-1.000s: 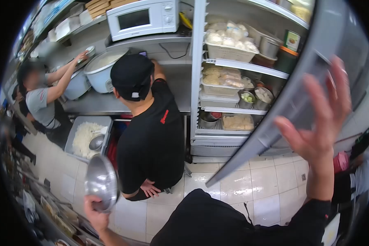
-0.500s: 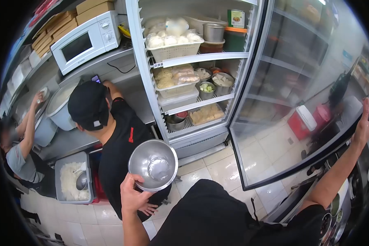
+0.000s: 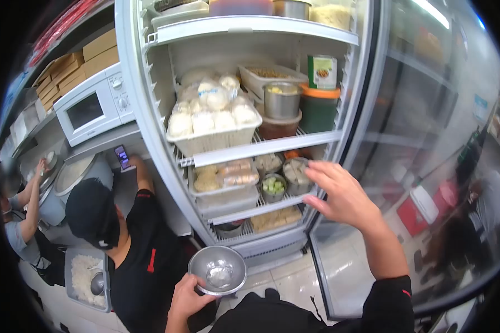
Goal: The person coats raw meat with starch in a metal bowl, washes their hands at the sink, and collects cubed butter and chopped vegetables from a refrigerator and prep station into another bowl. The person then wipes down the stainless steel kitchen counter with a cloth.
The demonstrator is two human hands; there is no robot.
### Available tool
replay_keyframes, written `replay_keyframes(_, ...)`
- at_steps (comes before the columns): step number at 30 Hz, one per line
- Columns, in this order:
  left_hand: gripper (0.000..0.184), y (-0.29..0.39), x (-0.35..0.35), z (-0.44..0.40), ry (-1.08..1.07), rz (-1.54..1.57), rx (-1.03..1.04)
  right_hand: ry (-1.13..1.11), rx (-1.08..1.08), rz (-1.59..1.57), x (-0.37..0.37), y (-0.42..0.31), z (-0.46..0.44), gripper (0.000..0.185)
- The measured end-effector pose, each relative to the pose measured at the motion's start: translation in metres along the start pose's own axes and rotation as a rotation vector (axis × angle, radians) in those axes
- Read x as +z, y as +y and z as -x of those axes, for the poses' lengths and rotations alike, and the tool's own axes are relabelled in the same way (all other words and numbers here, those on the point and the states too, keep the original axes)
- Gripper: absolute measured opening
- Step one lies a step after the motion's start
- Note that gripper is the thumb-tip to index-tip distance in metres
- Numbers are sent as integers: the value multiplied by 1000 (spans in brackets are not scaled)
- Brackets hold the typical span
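My left hand (image 3: 188, 299) grips the near rim of a steel mixing bowl (image 3: 232, 263), thumb over the edge; nothing shows inside it. My right hand (image 3: 343, 195) is raised with its fingers apart, in front of the open fridge's middle shelf. Nearest to it is a metal pot (image 3: 295, 173) of pale, chunky pieces, its right side partly hidden by the fingers; I cannot tell whether they touch. Beside that pot stand a smaller pot of green chopped pieces (image 3: 273, 185) and another container of pale pieces (image 3: 269, 162).
Higher up are a white basket of round white items (image 3: 214, 139), a steel pot (image 3: 283, 102) and an orange-lidded tub (image 3: 320, 114). The glass door (image 3: 405, 183) stands open at right. A co-worker in black (image 3: 144, 261) holds a phone (image 3: 122, 157) at left, near a rice bin (image 3: 106, 277).
My right hand has left the door's outer edge and come inward to the shelves. The view has shifted closer to the fridge. The bowl stays in my left hand.
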State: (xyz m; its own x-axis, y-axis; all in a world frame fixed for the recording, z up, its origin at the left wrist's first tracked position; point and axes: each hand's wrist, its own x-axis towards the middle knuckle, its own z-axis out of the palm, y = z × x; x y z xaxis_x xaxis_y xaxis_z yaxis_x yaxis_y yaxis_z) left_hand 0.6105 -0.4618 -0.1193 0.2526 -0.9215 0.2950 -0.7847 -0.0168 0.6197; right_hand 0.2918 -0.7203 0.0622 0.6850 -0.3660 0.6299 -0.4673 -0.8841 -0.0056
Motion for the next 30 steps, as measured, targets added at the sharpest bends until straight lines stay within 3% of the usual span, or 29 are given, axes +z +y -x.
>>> replay_keyframes(3, 47, 4, 20, -40, 47, 24, -19, 232, -117, 45, 27, 71, -93, 54)
replay_keyframes(5, 47, 10, 31, -64, 72, 28, -53, 227, -85, 51, 31, 106, -156, 53)
replay_keyframes(7, 47, 16, 38, -82, 82, 30, -72, -346, 242, 54, 18, 122, -217, 59)
replay_keyframes(10, 47, 17, 48, -104, 72, 16, -102, -729, 252, 199, 48, 158, -258, 59)
replay_keyframes(13, 46, 13, 57, -118, 120, 71, -137, -811, 219, 178, 41, 151, -261, 57)
replay_keyframes(17, 45, 11, 60, -131, 73, 42, -152, -590, 7, -12, 54, 171, -249, 59)
replay_keyframes(20, 45, 8, 62, -139, 73, 87, -100, -647, 199, 1, 47, 156, -253, 66)
replay_keyframes(23, 46, 10, 63, -143, 63, 96, -124, -669, 212, -144, 55, 166, -258, 74)
replay_keyframes(26, 46, 7, 70, -145, 63, 94, -107, -773, 168, -78, 54, 167, -266, 81)
replay_keyframes(30, 46, 9, 75, -144, 36, 97, -110, -649, 269, -66, 53, 161, -264, 83)
